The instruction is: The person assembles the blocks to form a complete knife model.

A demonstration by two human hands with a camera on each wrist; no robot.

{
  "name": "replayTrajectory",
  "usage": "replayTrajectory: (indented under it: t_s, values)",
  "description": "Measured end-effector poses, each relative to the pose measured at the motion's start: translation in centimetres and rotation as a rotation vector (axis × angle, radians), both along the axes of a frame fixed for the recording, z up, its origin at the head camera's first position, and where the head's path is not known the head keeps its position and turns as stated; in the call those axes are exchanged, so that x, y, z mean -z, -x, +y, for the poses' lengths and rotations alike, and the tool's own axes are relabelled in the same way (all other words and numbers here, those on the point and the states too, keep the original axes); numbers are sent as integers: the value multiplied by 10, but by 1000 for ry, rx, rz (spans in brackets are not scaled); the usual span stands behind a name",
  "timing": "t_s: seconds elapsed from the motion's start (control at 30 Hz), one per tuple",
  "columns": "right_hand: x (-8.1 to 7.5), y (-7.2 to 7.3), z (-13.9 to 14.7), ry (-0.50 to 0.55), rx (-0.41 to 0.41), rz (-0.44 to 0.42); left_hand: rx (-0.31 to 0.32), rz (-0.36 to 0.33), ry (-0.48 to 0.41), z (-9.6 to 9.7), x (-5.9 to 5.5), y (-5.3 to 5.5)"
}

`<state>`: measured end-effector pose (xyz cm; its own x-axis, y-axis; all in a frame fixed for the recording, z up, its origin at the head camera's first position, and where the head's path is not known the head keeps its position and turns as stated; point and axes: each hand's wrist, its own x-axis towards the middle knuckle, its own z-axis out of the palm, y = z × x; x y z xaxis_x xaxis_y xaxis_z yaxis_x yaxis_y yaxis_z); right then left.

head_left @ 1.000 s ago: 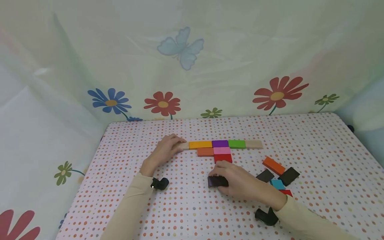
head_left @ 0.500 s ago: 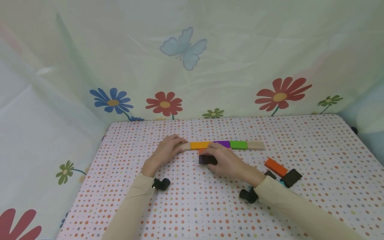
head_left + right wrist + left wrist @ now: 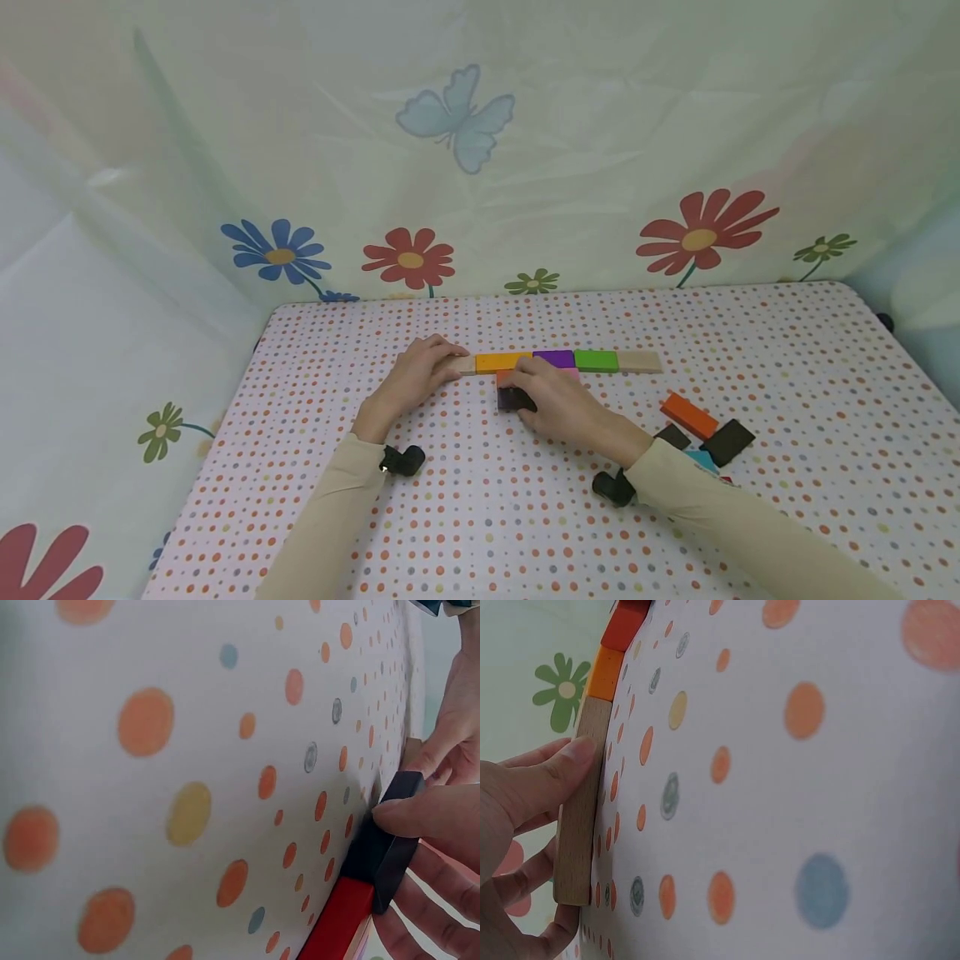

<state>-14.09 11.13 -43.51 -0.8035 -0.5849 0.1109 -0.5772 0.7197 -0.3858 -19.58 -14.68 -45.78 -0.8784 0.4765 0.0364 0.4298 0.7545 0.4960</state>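
Observation:
A row of flat wooden blocks lies on the dotted table: yellow [image 3: 502,362], purple [image 3: 553,358], green [image 3: 596,361] and plain wood [image 3: 638,362]. At its left end my left hand [image 3: 412,375] holds another plain wooden block [image 3: 583,817], thumb along the near side and fingers behind and at the end. My right hand [image 3: 562,404] pinches a black block [image 3: 386,832] between thumb and fingers. In the right wrist view, that block meets the end of a red block [image 3: 334,922]. An orange block [image 3: 503,377] shows just beyond it. My right hand mostly hides the pink block [image 3: 572,374].
To the right lie loose blocks: an orange one [image 3: 688,416], a dark one [image 3: 729,442], another dark one [image 3: 672,436] and a blue one [image 3: 703,460], partly behind my right sleeve. A flowered curtain [image 3: 570,208] hangs behind the table.
My right hand has carried the black block forward and slightly left, up to the orange and red blocks, staying nearly still over the last half second. My left hand has kept its place.

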Motion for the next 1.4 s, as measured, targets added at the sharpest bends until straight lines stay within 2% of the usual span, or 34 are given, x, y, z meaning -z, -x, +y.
replayTrajectory:
  t_s: [0.4, 0.87, 1.07, 1.23, 1.4]
  values:
    - [5, -1, 0, -31, -50, 113, -4, -1, -8, 0, 0, 0]
    - [5, -1, -1, -45, -58, 131, -15, -2, 3, 0, 1, -1]
    - [4, -1, -1, -52, -54, 116, -13, -2, 2, 0, 1, 0]
    - [5, -1, 4, -3, -36, 74, -12, -1, -2, 0, 1, 0]
    - [-5, -3, 14, 13, 10, 15, -11, -4, -7, 0, 1, -1]
